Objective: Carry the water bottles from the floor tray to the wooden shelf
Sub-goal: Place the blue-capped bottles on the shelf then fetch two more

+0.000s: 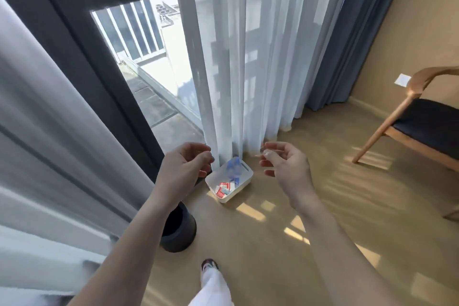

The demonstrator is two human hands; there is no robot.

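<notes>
A white floor tray (242,190) stands on the wooden floor at the foot of the sheer curtain. Inside it lie clear water bottles (229,176) with red-and-white labels and blue tint; their number is hard to tell. My left hand (185,166) hovers above and left of the tray, fingers curled apart, holding nothing. My right hand (285,164) hovers to the tray's right, fingers spread, also empty. Neither hand touches the tray. The wooden shelf is out of view.
A dark round bin (180,233) sits on the floor under my left forearm. White sheer curtains (243,57) hang behind the tray, blue drapes (347,45) further right. A wooden chair (422,122) with a dark seat stands at right. My foot (210,266) is below.
</notes>
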